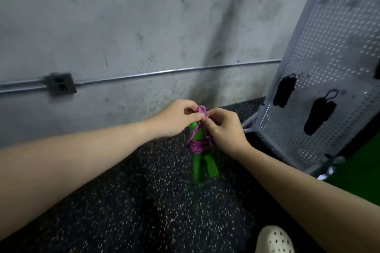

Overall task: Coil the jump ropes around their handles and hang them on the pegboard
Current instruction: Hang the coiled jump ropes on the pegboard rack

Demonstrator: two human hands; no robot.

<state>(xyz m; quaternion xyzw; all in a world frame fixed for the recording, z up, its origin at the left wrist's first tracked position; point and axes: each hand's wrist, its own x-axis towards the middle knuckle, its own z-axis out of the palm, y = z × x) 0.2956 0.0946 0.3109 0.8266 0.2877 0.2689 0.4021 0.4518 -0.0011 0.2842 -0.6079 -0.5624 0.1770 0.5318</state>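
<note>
Standing on speckled black floor (pixel 144 201), pale perforated shoe (pixel 274 239) showing at bottom. Holding green handles (pixel 198 167) upright in mid-air, pink rope (pixel 198 145) coiling around their middle. Pinching the rope's small top loop (pixel 201 110) with left hand (pixel 174 118), fingers curled; gripping the same loop from the other side with right hand (pixel 225 129). Hanging farther right on grey pegboard (pixel 329 63): two black jump ropes (pixel 317 117). Running behind, scuffed grey wall (pixel 123 26).
</note>
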